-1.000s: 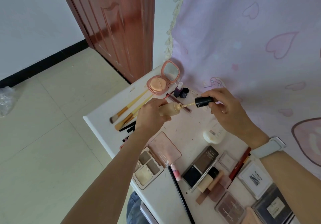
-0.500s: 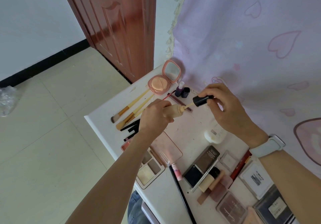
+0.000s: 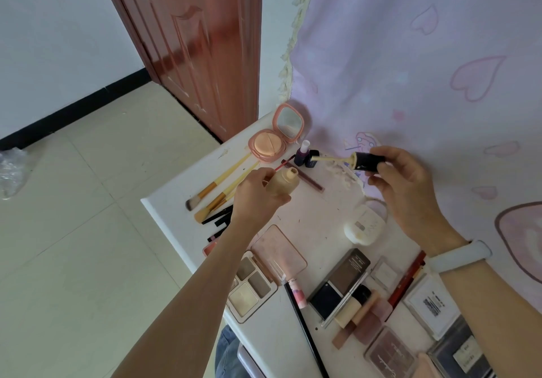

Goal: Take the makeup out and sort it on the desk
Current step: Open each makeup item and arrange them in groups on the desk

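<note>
Bottle [image 3: 284, 184]: smooth beige cylinder with a narrow open neck, centre frame, held above the desk [image 3: 176, 201]. The left hand [image 3: 258, 195] wraps its curled fingers around the lower body, neck tilted up and to the right.

Cap [image 3: 370, 160]: glossy black cylinder with a thin cream-coated wand pointing left. The right hand [image 3: 401, 184] pinches it between thumb and fingertips, right of centre. Wand tip is clear of the bottle neck and lies just beside two small dark bottles [image 3: 305, 156] standing behind.

Desk: white, smooth, rounded corner at left centre; its left edge drops to a tiled floor [image 3: 88, 231]. A pale hearts-print cloth [image 3: 410, 54] hangs along the upper right edge.

Surface items: open pink compact [image 3: 275, 137] with mirror lid upright, top of desk; bamboo-handled brushes [image 3: 217, 185] lying diagonally near the left edge; square open palette [image 3: 252, 286] at the lower left edge; white rounded case [image 3: 363, 225] below the right hand; flat palettes and sticks crowded in the lower right.

Bare desk shows between the two hands and just below the bottle.

Both forearms reach in from the bottom of the frame; a pale band [image 3: 460, 256] circles the right wrist.
</note>
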{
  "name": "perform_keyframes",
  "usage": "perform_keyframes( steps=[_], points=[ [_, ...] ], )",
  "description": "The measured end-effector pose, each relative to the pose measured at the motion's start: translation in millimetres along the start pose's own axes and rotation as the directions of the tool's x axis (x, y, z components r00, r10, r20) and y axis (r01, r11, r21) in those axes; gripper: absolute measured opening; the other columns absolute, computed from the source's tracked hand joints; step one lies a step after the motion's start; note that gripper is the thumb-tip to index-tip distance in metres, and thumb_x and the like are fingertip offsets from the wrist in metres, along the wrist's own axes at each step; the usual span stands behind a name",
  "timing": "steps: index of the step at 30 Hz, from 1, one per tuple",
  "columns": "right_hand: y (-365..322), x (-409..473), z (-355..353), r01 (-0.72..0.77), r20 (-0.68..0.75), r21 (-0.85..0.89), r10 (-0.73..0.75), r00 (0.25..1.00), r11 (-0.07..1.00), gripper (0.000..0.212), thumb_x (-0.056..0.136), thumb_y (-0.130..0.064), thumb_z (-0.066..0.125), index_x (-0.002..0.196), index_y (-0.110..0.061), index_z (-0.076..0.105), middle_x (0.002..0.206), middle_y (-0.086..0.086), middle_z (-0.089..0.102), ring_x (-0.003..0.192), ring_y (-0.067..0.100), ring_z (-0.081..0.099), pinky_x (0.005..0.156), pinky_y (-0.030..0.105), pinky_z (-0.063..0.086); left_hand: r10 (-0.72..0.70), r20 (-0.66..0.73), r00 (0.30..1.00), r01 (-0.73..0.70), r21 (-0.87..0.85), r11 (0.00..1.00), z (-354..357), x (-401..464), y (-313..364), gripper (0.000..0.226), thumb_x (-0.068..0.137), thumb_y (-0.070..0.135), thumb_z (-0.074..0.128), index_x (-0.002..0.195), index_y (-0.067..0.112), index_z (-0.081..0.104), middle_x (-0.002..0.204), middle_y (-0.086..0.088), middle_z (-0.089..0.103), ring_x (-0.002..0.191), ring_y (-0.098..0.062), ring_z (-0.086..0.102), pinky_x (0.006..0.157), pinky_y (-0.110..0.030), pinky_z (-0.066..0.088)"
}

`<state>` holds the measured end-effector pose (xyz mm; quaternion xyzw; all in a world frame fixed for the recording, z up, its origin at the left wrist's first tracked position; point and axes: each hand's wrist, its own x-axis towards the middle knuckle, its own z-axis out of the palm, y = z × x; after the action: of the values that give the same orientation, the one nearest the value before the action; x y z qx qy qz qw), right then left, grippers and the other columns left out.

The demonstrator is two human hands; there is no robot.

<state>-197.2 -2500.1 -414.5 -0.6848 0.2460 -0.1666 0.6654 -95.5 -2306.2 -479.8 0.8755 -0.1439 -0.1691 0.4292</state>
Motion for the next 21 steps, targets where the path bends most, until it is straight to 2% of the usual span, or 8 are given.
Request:
perform_keyframes(
  steps=[2, 3, 6, 9, 13, 17, 19, 21],
  points=[
    [8.7, -3.5, 4.4, -0.153, -0.023, 0.300, 0.168, 0.986, 0.941, 0.031, 0.090, 0.010, 0.038, 0.087, -0.011, 0.060, 0.083, 0.008, 0.068, 0.061, 0.014, 0.060, 0.058, 0.019, 0.050, -0.020, 0.010, 1.000, 0.020, -0.007, 1.000, 0.2, 2.8, 1.7, 0.043, 0.069, 0.021, 0.079, 0.105, 0.015, 0.056, 0.096, 0.005, 0.057, 0.083, -0.010, 0.052, 0.067, -0.018, 0.037],
    [13.4, -5.5, 6.8, -0.202, -0.019, 0.387, 0.227, 0.974, 0.900, 0.029, 0.089, 0.010, 0.037, 0.086, -0.009, 0.059, 0.079, 0.007, 0.070, 0.059, 0.015, 0.061, 0.056, 0.020, 0.050, -0.020, 0.016, 1.000, 0.020, -0.002, 1.000, 0.0, 4.2, 2.7, 0.044, 0.069, 0.021, 0.078, 0.105, 0.014, 0.056, 0.096, 0.005, 0.057, 0.083, -0.010, 0.052, 0.066, -0.017, 0.036],
    [24.5, -11.2, 13.6, -0.293, 0.034, 0.535, 0.326, 0.945, 0.792, 0.024, 0.090, 0.007, 0.037, 0.085, -0.007, 0.056, 0.075, 0.007, 0.071, 0.061, 0.018, 0.065, 0.059, 0.021, 0.054, -0.004, 0.052, 0.999, 0.004, 0.004, 1.000, -2.3, 8.7, 4.9, 0.043, 0.068, 0.021, 0.079, 0.104, 0.013, 0.057, 0.092, 0.006, 0.060, 0.083, -0.011, 0.054, 0.072, -0.021, 0.039],
    [29.8, -10.1, 15.8, -0.350, 0.099, 0.603, 0.368, 0.925, 0.717, 0.021, 0.090, 0.007, 0.036, 0.087, -0.003, 0.055, 0.084, 0.011, 0.070, 0.075, 0.023, 0.069, 0.067, 0.024, 0.057, 0.040, 0.092, 0.995, -0.046, 0.071, 0.996, -4.5, 13.6, 4.5, 0.045, 0.067, 0.023, 0.079, 0.108, 0.016, 0.060, 0.094, 0.007, 0.061, 0.087, -0.009, 0.052, 0.076, -0.021, 0.037],
    [37.0, -4.2, 18.5, -0.393, 0.147, 0.481, 0.369, 0.918, 0.784, 0.025, 0.092, 0.012, 0.032, 0.105, 0.004, 0.052, 0.106, 0.015, 0.058, 0.095, 0.027, 0.063, 0.078, 0.028, 0.056, 0.062, 0.167, 0.984, -0.088, 0.155, 0.984, -1.6, 19.6, 4.5, 0.046, 0.068, 0.023, 0.078, 0.110, 0.019, 0.060, 0.098, 0.008, 0.064, 0.087, -0.007, 0.052, 0.075, -0.018, 0.032],
    [45.8, -1.0, 14.4, -0.377, 0.149, 0.097, 0.361, 0.920, 0.921, 0.031, 0.096, 0.005, 0.030, 0.120, -0.004, 0.047, 0.100, 0.009, 0.065, 0.100, 0.018, 0.064, 0.096, 0.032, 0.044, 0.058, 0.253, 0.966, -0.107, 0.182, 0.978, 5.7, 21.5, 6.5, 0.042, 0.066, 0.022, 0.079, 0.104, 0.019, 0.062, 0.095, 0.004, 0.066, 0.090, -0.015, 0.059, 0.074, -0.022, 0.039],
    [47.4, 1.2, 12.8, -0.354, 0.155, 0.004, 0.349, 0.924, 0.935, 0.031, 0.096, 0.004, 0.031, 0.122, -0.005, 0.046, 0.105, 0.011, 0.063, 0.103, 0.019, 0.062, 0.094, 0.030, 0.046, 0.056, 0.261, 0.964, -0.110, 0.199, 0.974, 9.8, 21.1, 8.2, 0.043, 0.066, 0.023, 0.078, 0.105, 0.018, 0.061, 0.096, 0.002, 0.066, 0.091, -0.017, 0.058, 0.075, -0.025, 0.042],
    [47.9, 2.7, 14.6, -0.319, 0.151, -0.046, 0.322, 0.934, 0.947, 0.027, 0.096, 0.004, 0.033, 0.118, -0.006, 0.045, 0.107, 0.011, 0.061, 0.100, 0.020, 0.064, 0.082, 0.026, 0.053, 0.041, 0.240, 0.970, -0.092, 0.204, 0.975, 12.1, 21.0, 9.7, 0.041, 0.067, 0.022, 0.077, 0.103, 0.016, 0.058, 0.095, 0.001, 0.065, 0.089, -0.018, 0.058, 0.074, -0.028, 0.044]
  ],
)
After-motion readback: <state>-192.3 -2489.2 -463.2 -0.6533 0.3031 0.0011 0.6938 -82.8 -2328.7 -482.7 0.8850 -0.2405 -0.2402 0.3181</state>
